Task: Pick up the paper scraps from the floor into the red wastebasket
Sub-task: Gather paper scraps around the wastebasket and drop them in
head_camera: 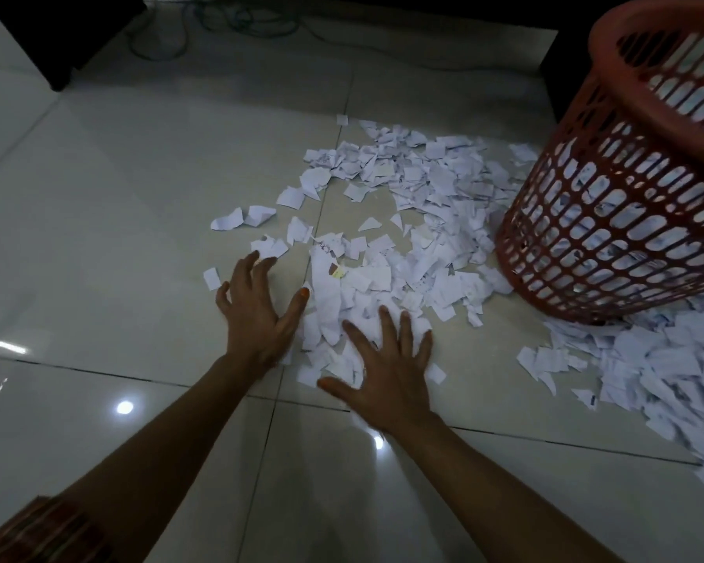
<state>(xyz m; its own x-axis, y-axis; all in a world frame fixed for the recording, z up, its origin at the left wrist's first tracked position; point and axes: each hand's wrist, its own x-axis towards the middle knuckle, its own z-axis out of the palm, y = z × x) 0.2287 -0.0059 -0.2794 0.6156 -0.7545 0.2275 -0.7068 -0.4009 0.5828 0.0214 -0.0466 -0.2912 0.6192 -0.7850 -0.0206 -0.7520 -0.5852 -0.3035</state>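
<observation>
Down on the pale tiled floor (139, 197), both hands reach into a wide spread of white paper scraps (415, 221). The left hand (257, 310) sits at the left edge of the near heap, its fingers spread and bent like a claw, tips touching the tile and a few scraps, the grip apart and holding nothing. The right hand (391, 371) lies just to its right, palm down with straight splayed fingers pressing on the near edge of the heap, its grip also apart. Scraps run from the hands toward the far right and gather thickly around the foot of the red wastebasket (610, 221), which stands at the right with its lattice wall showing more paper inside. Another thick drift of scraps lies on the near right, beyond the basket's base. Far off at the top, dark cables (236, 18) trail over the floor beside a dark furniture leg (58, 46). A striped sleeve (45, 530) shows at the near left corner.
</observation>
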